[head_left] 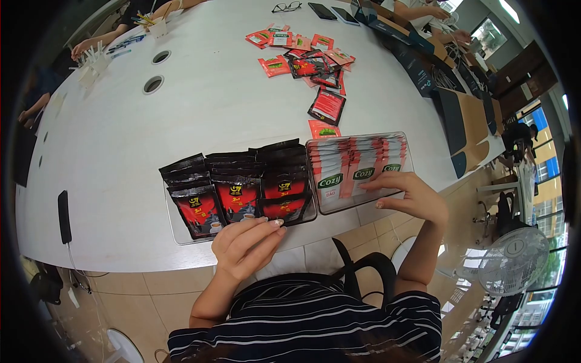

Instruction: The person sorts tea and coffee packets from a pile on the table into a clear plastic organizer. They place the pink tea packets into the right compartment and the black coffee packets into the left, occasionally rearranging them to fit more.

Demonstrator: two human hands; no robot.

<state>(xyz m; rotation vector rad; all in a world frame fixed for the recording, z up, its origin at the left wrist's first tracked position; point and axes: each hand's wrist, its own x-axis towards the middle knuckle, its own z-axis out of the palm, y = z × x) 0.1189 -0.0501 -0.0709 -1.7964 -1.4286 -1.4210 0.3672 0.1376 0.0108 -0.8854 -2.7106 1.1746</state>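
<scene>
Two clear plastic trays stand side by side at the table's near edge. In the left tray [175,233], black and red G7 coffee sachets [236,193] stand in three rows. The right tray [410,158] holds rows of pink and white Cozy tea sachets [363,172]. My left hand [248,245] is at the front rim of the coffee tray, fingers stretched out, fingertips by the lower front sachet. Over the front right of the tea tray, my right hand [411,196] has its thumb and fingers apart, with nothing seen between them.
Loose coffee and tea sachets [315,63] lie scattered beyond the trays. Farther back are eyeglasses [286,7] and two phones [331,13]. Open dark boxes [457,124] line the right edge; a black bar with a cable [64,216] lies left. Other people sit around the table.
</scene>
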